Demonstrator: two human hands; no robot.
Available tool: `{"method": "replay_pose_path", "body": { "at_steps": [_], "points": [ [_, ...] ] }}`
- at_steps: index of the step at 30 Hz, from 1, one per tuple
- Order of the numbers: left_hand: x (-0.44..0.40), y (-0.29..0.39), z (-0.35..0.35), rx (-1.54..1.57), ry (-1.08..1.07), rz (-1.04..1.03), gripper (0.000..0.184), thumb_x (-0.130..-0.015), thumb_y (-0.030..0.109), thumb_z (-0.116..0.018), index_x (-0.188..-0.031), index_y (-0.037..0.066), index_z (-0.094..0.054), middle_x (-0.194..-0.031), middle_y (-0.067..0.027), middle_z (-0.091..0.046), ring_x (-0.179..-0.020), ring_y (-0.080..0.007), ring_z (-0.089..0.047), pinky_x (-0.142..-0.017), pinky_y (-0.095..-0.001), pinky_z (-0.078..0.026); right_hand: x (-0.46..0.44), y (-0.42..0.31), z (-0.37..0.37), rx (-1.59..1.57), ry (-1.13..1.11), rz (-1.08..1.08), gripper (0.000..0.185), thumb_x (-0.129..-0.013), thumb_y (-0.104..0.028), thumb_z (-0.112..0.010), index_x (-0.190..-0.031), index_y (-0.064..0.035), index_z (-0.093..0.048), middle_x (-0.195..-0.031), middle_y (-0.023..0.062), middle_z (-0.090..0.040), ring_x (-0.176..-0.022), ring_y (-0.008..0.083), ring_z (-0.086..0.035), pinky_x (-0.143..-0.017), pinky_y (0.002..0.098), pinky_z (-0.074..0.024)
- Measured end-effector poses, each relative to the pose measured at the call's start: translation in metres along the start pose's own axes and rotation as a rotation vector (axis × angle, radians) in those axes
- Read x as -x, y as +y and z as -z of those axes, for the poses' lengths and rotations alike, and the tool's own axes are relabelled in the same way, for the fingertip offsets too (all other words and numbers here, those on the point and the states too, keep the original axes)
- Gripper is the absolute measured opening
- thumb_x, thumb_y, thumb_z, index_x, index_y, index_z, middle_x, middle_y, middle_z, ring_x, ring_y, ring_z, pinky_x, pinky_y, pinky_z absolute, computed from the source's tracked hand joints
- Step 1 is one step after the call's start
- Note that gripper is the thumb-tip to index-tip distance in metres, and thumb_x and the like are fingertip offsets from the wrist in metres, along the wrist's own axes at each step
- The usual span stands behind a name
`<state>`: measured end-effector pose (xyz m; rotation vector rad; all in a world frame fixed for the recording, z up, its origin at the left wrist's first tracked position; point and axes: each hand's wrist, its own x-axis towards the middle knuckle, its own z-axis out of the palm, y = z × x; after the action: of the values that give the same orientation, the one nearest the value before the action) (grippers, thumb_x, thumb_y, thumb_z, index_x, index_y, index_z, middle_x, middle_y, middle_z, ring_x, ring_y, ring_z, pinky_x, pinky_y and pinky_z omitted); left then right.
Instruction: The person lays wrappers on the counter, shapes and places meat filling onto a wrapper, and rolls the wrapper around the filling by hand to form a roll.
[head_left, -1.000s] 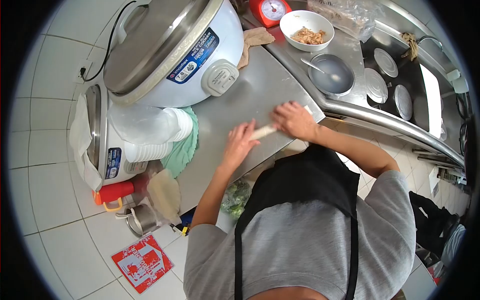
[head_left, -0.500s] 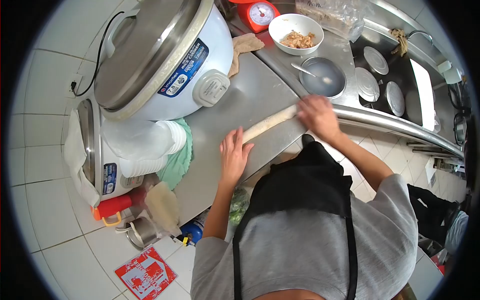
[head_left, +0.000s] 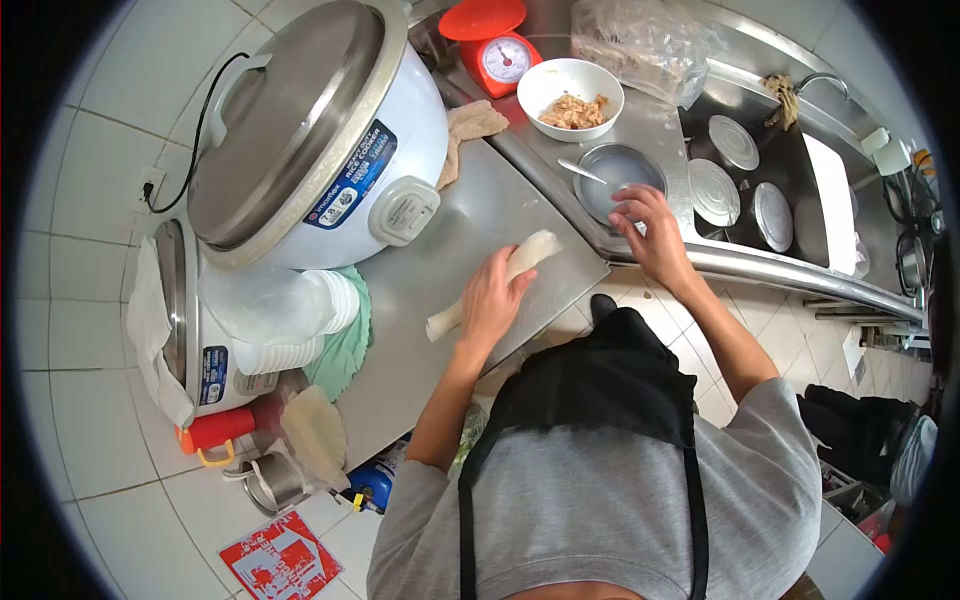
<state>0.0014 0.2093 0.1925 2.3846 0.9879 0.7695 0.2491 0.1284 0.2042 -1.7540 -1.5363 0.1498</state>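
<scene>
A long pale roll, like a filled spring roll in a thin wrapper (head_left: 535,253), is in my left hand (head_left: 488,297). The hand is closed round its middle, over the steel counter (head_left: 400,370), and both ends stick out. My right hand (head_left: 656,238) is at the near rim of a metal bowl (head_left: 652,174) of cloudy liquid. Its fingers are curled but apart, and nothing shows between them. A spoon (head_left: 580,171) leans in that bowl. Behind it stands a white bowl (head_left: 533,88) with brownish chopped filling (head_left: 575,112).
A large rice cooker (head_left: 420,120) and stacked plastic tubs (head_left: 340,300) line the left side. At the back are a red scale (head_left: 505,60) and a plastic bag (head_left: 640,45). The sink (head_left: 700,125) at right holds several round lidded tins (head_left: 715,192).
My left hand has gone from lying on the roll's left end to gripping its middle, and the roll is angled differently. My right hand has left the roll and moved to the metal bowl.
</scene>
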Motion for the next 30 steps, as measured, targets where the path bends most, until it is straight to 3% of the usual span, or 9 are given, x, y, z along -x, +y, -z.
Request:
{"method": "replay_pose_path", "body": {
  "at_steps": [2,4,7,11,14,16,19,23,30],
  "points": [
    [0.000,0.007,0.014,0.116,0.097,-0.009,0.048,-0.081,0.043,-0.062,-0.103,0.001,-0.053,-0.088,-0.0135,-0.062,-0.078,-0.0338,-0.061,-0.065,-0.0399,-0.047,-0.007,-0.047,0.013,-0.311,0.028,0.107,0.015,-0.075,-0.017,-0.070,-0.085,-0.0082,-0.064,-0.105,0.0108,-0.056,-0.105,0.0281,-0.050,-0.087,0.0412,-0.0398],
    [0.002,0.011,0.021,0.189,0.172,-0.030,0.054,-0.078,0.050,-0.062,-0.099,0.001,-0.054,-0.083,-0.0130,-0.063,-0.072,-0.0325,-0.062,-0.061,-0.0375,-0.048,-0.017,-0.089,0.023,-0.309,0.033,0.344,0.022,-0.072,-0.017,-0.072,-0.089,-0.0075,-0.064,-0.103,0.0090,-0.056,-0.100,0.0283,-0.051,-0.084,0.0381,-0.0419],
    [0.008,0.018,0.031,0.317,0.216,-0.037,0.060,-0.073,0.056,-0.063,-0.093,0.000,-0.056,-0.076,-0.0123,-0.062,-0.065,-0.0297,-0.062,-0.057,-0.0349,-0.048,-0.026,-0.117,0.020,-0.256,-0.036,0.546,0.015,-0.073,-0.017,-0.071,-0.084,-0.0093,-0.064,-0.106,0.0076,-0.054,-0.097,0.0281,-0.051,-0.082,0.0388,-0.0422],
    [0.020,0.015,0.035,0.428,0.263,-0.044,0.069,-0.072,0.068,-0.055,-0.088,0.000,-0.055,-0.071,-0.0073,-0.060,-0.060,-0.0199,-0.060,-0.054,-0.0304,-0.046,-0.030,-0.129,0.034,-0.484,-0.059,0.701,0.018,-0.071,-0.018,-0.073,-0.085,-0.0089,-0.065,-0.101,0.0062,-0.056,-0.093,0.0254,-0.051,-0.077,0.0354,-0.0426],
    [0.033,0.011,0.036,0.590,0.242,-0.024,0.073,-0.073,0.072,-0.047,-0.086,0.001,-0.054,-0.069,-0.0049,-0.057,-0.058,-0.0161,-0.057,-0.051,-0.0283,-0.043,-0.022,-0.125,0.032,-0.595,-0.115,0.369,0.019,-0.073,-0.018,-0.073,-0.088,-0.0084,-0.065,-0.099,0.0062,-0.056,-0.092,0.0230,-0.051,-0.074,0.0317,-0.0423],
    [0.031,0.013,0.038,0.649,0.214,-0.049,0.073,-0.074,0.073,-0.045,-0.085,0.001,-0.054,-0.068,-0.0045,-0.056,-0.058,-0.0149,-0.056,-0.051,-0.0279,-0.042,-0.008,-0.121,0.010,-0.913,-0.426,0.013,0.025,-0.078,-0.019,-0.072,-0.097,-0.0057,-0.062,-0.097,0.0035,-0.056,-0.087,0.0127,-0.051,-0.071,0.0265,-0.0426],
    [0.026,0.022,0.043,0.623,0.187,-0.105,0.070,-0.076,0.071,-0.045,-0.083,0.002,-0.055,-0.067,-0.0062,-0.054,-0.058,-0.0170,-0.055,-0.051,-0.0289,-0.041,0.001,-0.128,-0.010,-1.286,-0.577,-0.101,0.027,-0.082,-0.020,-0.069,-0.102,-0.0046,-0.058,-0.092,0.0002,-0.057,-0.084,0.0066,-0.052,-0.070,0.0234,-0.0450],
    [0.013,0.025,0.054,0.393,0.158,-0.211,0.068,-0.074,0.069,-0.046,-0.081,0.003,-0.055,-0.065,-0.0076,-0.055,-0.055,-0.0230,-0.057,-0.049,-0.0318,-0.043,-0.011,-0.133,0.000,-1.350,-0.741,-0.337,0.024,-0.083,-0.018,-0.068,-0.098,-0.0038,-0.055,-0.082,0.0005,-0.058,-0.076,0.0064,-0.055,-0.062,0.0231,-0.0485],
    [0.000,0.022,0.067,0.171,0.147,-0.325,0.061,-0.071,0.064,-0.052,-0.080,0.004,-0.056,-0.066,-0.0067,-0.057,-0.056,-0.0255,-0.059,-0.049,-0.0348,-0.045,-0.015,-0.138,-0.004,-1.359,-0.691,-0.528,0.018,-0.084,-0.009,-0.064,-0.095,-0.0025,-0.052,-0.087,0.0053,-0.059,-0.075,0.0106,-0.060,-0.059,0.0233,-0.0514]
  ]
}}
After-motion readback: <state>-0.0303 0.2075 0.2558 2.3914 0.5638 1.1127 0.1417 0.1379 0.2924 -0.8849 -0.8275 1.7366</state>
